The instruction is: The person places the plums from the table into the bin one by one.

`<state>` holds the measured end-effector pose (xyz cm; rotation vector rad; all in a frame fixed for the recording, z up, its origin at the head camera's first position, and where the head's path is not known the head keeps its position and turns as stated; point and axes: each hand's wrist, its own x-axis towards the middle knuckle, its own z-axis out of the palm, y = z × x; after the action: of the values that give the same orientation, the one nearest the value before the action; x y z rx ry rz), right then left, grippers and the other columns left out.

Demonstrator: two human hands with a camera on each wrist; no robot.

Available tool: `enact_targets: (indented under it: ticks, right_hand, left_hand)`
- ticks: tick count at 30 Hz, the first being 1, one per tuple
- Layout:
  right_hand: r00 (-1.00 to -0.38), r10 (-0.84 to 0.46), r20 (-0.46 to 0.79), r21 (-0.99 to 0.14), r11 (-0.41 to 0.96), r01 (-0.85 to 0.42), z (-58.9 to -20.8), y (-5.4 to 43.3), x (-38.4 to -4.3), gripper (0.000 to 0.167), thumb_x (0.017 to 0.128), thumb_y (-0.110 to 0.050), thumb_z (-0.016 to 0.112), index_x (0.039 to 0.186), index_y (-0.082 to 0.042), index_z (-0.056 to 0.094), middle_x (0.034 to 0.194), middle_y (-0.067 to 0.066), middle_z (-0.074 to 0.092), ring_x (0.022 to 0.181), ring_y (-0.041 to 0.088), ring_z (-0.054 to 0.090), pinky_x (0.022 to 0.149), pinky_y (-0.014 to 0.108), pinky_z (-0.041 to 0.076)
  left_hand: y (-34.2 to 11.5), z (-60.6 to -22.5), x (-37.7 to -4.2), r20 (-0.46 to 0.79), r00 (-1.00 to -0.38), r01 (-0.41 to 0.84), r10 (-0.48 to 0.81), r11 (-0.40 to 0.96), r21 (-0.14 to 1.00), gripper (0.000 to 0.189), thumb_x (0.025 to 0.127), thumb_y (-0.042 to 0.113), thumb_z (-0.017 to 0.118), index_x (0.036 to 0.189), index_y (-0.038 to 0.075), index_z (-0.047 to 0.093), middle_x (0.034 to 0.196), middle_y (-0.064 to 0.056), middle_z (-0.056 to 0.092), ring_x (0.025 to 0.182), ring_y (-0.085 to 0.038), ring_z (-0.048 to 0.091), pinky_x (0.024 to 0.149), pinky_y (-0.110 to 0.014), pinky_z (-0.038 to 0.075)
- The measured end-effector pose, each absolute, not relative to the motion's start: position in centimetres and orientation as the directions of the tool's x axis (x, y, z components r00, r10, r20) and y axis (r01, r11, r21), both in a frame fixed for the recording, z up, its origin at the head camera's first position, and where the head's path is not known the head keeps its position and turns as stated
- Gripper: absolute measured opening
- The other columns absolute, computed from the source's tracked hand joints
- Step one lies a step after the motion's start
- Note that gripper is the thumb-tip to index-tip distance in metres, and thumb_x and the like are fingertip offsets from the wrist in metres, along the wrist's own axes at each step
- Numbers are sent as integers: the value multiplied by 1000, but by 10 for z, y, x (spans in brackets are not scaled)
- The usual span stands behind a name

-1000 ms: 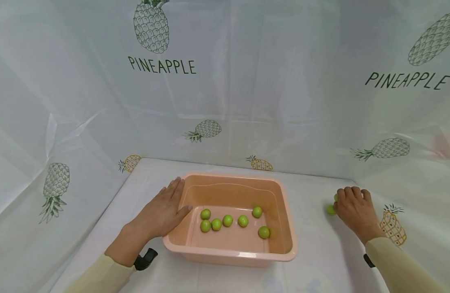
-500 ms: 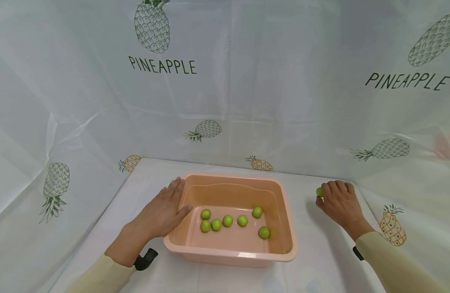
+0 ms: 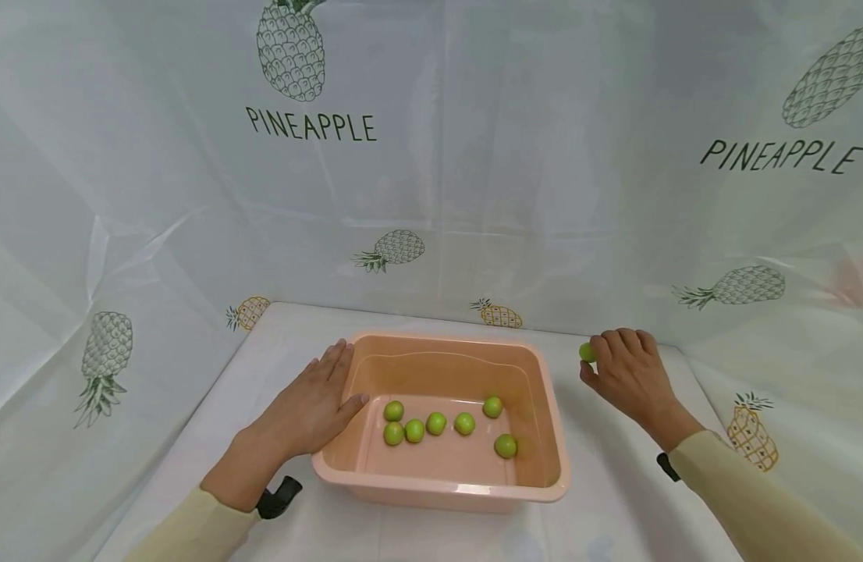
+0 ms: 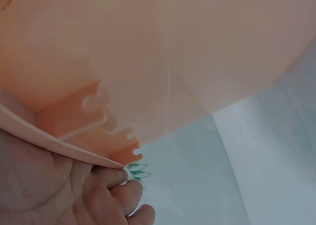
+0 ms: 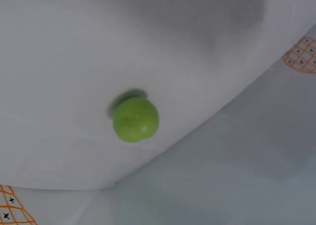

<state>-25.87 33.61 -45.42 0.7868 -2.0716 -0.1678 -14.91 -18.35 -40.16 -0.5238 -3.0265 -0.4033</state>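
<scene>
A pink plastic basin (image 3: 445, 493) holds several small round green fruits (image 3: 435, 423) on its floor. My left hand (image 3: 312, 406) lies flat on the basin's left rim, fingers straight along it and thumb reaching inward. In the left wrist view the palm sits against the rim (image 4: 74, 151). Off the basin's back right corner, my right hand (image 3: 631, 375) pinches one green fruit (image 3: 587, 353) between thumb and fingers. The right wrist view shows a green fruit (image 5: 136, 119) with a shadow beside it over the white cloth, with no fingers in that view.
White cloth (image 3: 579, 468) covers the table. Behind and on both sides hang sheets printed with pineapples (image 3: 399, 247), meeting the table along its back and side edges.
My right hand has moved left and toward the back with the green fruit, away from the table's right side. The second green fruit beside it is out of sight. My left hand stays put.
</scene>
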Motion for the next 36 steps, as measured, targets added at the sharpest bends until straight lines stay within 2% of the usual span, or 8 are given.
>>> enact_targets:
  ticks: [14, 21, 25, 32, 36]
  right_hand:
    - [-419, -594, 687, 360, 779, -514, -415, 282, -245, 40, 101, -37, 47, 100, 1, 55, 94, 17, 58, 90, 41, 55, 82, 57, 45]
    - [-377, -587, 716, 360, 773, -522, -404, 264, -239, 39, 100, -36, 51, 99, 2, 56, 91, 18, 59, 87, 41, 55, 79, 56, 45]
    - [-408, -568, 715, 332, 789, -516, -398, 254, -234, 40, 99, -38, 49, 98, 1, 57, 91, 17, 61, 90, 41, 56, 82, 57, 44]
    - [-406, -566, 717, 269, 762, -589, -395, 220, -219, 41, 97, -41, 50, 97, -1, 59, 92, 14, 62, 90, 38, 56, 80, 53, 43]
    - [-433, -585, 686, 212, 730, -650, -397, 199, -205, 43, 102, -45, 46, 97, -4, 60, 92, 11, 61, 91, 34, 55, 81, 51, 42]
  left_hand:
    - [-184, -399, -150, 61, -945, 326, 320, 928, 181, 83, 109, 45, 53, 162, -12, 24, 170, -30, 23, 159, -46, 24, 127, -61, 28]
    - [-184, -399, -149, 90, -941, 336, 326, 932, 139, 81, 108, 43, 55, 161, -12, 28, 169, -31, 28, 158, -47, 26, 127, -62, 27]
    - [-184, -400, -149, 94, -940, 338, 327, 930, 144, 81, 109, 44, 54, 161, -12, 28, 169, -30, 27, 158, -46, 26, 128, -61, 27]
    - [-185, -401, -151, 97, -939, 343, 331, 925, 162, 82, 108, 44, 55, 161, -12, 27, 169, -30, 27, 158, -46, 26, 127, -61, 27]
    - [-185, -402, -151, 87, -942, 335, 325, 925, 177, 82, 108, 44, 55, 161, -12, 26, 170, -30, 26, 159, -46, 26, 127, -61, 28]
